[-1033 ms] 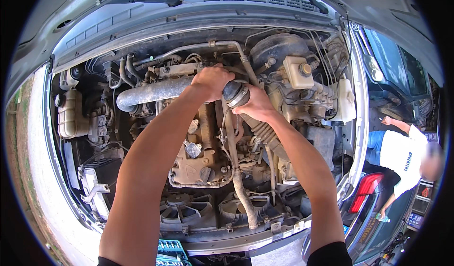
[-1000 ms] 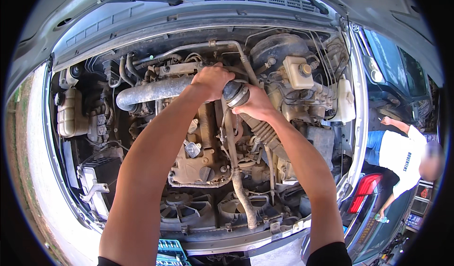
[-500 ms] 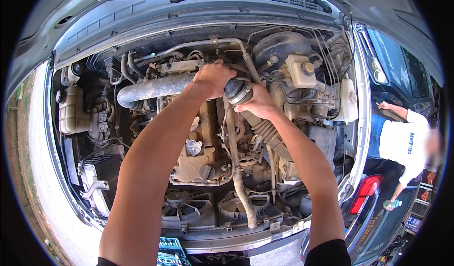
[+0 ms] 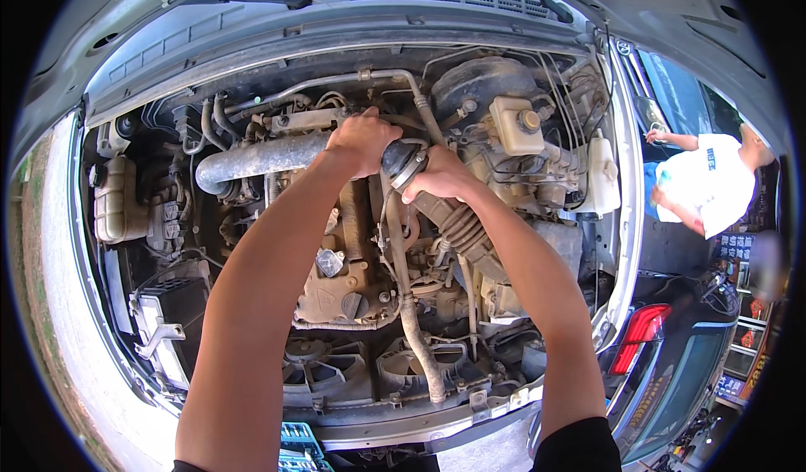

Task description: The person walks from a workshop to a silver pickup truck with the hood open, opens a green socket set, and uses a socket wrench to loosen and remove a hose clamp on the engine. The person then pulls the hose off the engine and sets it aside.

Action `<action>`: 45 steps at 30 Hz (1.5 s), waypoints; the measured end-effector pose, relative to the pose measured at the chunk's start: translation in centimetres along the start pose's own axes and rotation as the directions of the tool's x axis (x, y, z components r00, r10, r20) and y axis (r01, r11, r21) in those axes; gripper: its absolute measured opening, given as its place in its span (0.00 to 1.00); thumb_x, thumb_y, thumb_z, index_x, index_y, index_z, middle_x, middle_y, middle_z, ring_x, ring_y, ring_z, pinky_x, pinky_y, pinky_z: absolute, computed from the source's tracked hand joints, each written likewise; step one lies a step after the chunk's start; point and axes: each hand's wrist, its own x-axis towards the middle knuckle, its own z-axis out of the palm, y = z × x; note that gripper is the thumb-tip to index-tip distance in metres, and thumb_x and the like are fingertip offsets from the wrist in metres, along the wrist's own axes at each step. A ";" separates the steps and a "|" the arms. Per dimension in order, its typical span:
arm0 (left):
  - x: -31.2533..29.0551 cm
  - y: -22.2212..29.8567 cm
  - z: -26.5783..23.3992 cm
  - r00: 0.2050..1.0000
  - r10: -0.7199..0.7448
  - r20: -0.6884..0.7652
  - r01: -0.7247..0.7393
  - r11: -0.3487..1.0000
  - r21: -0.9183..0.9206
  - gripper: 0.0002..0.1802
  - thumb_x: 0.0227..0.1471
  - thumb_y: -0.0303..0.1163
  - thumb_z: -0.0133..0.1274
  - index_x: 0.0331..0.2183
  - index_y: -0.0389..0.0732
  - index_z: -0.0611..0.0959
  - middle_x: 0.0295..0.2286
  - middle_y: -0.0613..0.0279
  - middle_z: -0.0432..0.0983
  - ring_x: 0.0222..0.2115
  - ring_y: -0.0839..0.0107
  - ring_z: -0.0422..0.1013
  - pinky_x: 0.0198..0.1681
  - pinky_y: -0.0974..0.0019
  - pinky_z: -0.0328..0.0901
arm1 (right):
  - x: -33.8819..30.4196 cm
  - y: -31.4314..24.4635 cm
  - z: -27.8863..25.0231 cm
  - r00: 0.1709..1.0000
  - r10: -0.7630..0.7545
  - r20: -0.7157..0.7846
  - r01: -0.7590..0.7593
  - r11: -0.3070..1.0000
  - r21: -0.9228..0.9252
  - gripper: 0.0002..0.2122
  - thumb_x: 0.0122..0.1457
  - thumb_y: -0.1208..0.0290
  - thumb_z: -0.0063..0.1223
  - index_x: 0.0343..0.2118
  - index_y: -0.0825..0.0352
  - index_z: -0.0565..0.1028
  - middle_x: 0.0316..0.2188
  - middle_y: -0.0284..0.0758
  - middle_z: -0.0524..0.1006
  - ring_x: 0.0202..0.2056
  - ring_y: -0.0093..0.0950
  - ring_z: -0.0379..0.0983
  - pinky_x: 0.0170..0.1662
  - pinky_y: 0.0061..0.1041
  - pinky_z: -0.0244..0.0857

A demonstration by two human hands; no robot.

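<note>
A ribbed air intake hose [image 4: 460,228], dusty and dark, runs through the engine bay, its black rubber end ringed by a metal hose clamp [image 4: 409,170]. My right hand [image 4: 440,175] is closed round this end, thumb on the near side just below the clamp. Next to it, my left hand [image 4: 363,142] is wrapped over the right end of the thick grey intake pipe [image 4: 264,155], close against the rubber end. The fingers hide where pipe and hose meet. Below my hands lies the dusty engine cover [image 4: 346,287].
A coolant tank [image 4: 120,199] and the battery [image 4: 172,321] line the left side. At the right are a brake fluid reservoir [image 4: 516,126] and a white washer bottle [image 4: 601,176]. A teal tool case [image 4: 300,445] sits below the front edge. Someone in white [image 4: 709,182] stands beside parked cars.
The whole view has shifted slightly left. Both hands keep their hold on the pipe and hose. At the right, the person in white has moved and changed posture.
</note>
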 end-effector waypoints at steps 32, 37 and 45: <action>0.3 0.3 -1.1 0.994 -0.042 0.097 0.036 0.997 0.063 0.31 0.45 0.28 0.69 0.53 0.55 0.86 0.49 0.61 0.85 0.62 0.58 0.71 0.67 0.54 0.61 | 0.6 3.9 2.1 0.979 -0.177 -0.105 0.198 0.947 0.254 0.26 0.38 0.73 0.80 0.46 0.66 0.85 0.42 0.41 0.88 0.45 0.36 0.84 0.54 0.35 0.75; -0.1 0.4 -1.5 0.998 -0.017 0.064 0.014 0.999 0.040 0.29 0.44 0.26 0.69 0.51 0.52 0.87 0.46 0.55 0.84 0.59 0.56 0.71 0.67 0.52 0.62 | -0.1 3.5 1.8 0.978 -0.173 -0.114 0.194 0.957 0.216 0.26 0.39 0.73 0.79 0.46 0.67 0.84 0.42 0.41 0.88 0.44 0.36 0.84 0.54 0.33 0.75; 0.0 -0.1 -0.9 0.999 -0.005 0.045 0.002 0.998 0.067 0.25 0.47 0.32 0.71 0.50 0.53 0.88 0.44 0.59 0.85 0.59 0.58 0.70 0.65 0.53 0.61 | 0.8 3.9 0.8 0.999 -0.033 -0.010 0.034 0.992 0.121 0.22 0.37 0.66 0.80 0.39 0.65 0.88 0.39 0.42 0.89 0.42 0.36 0.85 0.51 0.32 0.75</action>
